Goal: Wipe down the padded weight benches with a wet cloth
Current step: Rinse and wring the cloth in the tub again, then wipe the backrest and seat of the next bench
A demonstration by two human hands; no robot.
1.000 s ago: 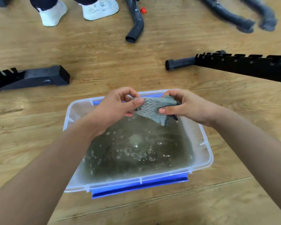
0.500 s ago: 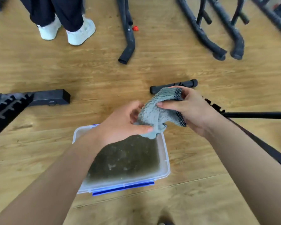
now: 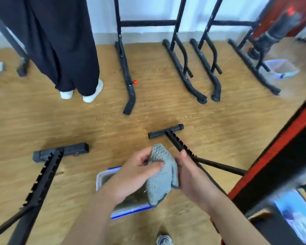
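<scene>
While both hands meet in front of the person's chest, the grey cloth (image 3: 162, 175) is pressed between them: the left hand (image 3: 134, 175) has its fingers curled round the cloth's left side, thumb laid across the front, and the right hand (image 3: 193, 179) closes on its right edge, so each grip is shut on the fabric. The cloth hangs bunched and folded, its lower corner drooping over the plastic tub (image 3: 102, 179) of murky water that sits on the wooden floor (image 3: 95, 124) just below the hands. To the right, very close, runs the red-and-black padded bench (image 3: 279, 156), its edge slanting up out of view; the cloth is near it, not touching. Black notched frame bars lie on the floor either side, one to the left (image 3: 48, 167) and one just behind the right hand (image 3: 173, 138). Further back someone in dark wide trousers and white shoes (image 3: 94, 94) stands beside upright black equipment legs (image 3: 129, 82). A second tub (image 3: 281, 68) sits blurred far right.
</scene>
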